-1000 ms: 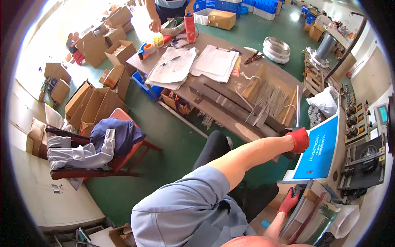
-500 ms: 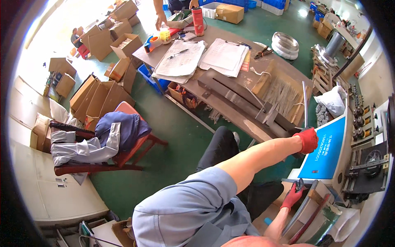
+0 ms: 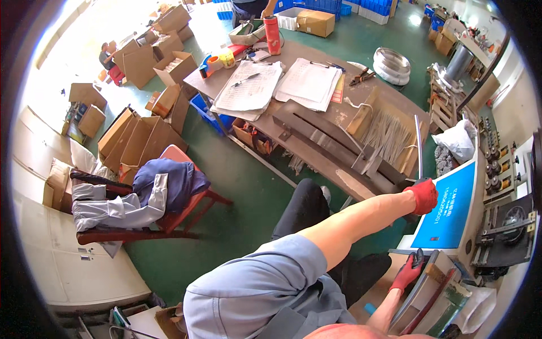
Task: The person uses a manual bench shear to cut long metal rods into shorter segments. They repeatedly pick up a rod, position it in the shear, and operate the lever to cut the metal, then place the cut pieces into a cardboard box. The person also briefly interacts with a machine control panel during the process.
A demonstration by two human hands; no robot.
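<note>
My left hand (image 3: 424, 196), in a red glove with a dark palm, is curled beside the blue panel (image 3: 450, 206) of a machine. An upright metal strip (image 3: 418, 141) rises just behind it, close to the end of a long dark metal trough (image 3: 333, 138). Whatever lies inside those curled fingers is hidden. Lower down, my right hand (image 3: 407, 272), gloved alike, is at the machine's lower front with its dark fingertips pressed together. Anything between them is too small to make out. Thin pale strips (image 3: 387, 134) lie in a shallow box beside the trough.
The brown table (image 3: 307, 51) carries paper stacks (image 3: 248, 87), a clipboard (image 3: 307, 85), pliers (image 3: 362, 76) and a red flask (image 3: 272, 35). A chair draped with clothes (image 3: 169, 189) stands left, near cardboard boxes (image 3: 138, 141). Another person's hand (image 3: 269, 9) shows beyond the table.
My right hand has shifted slightly right, while my left stays near the panel. Across the table, the other person's reaching hand has drawn back from the tape dispenser area.
</note>
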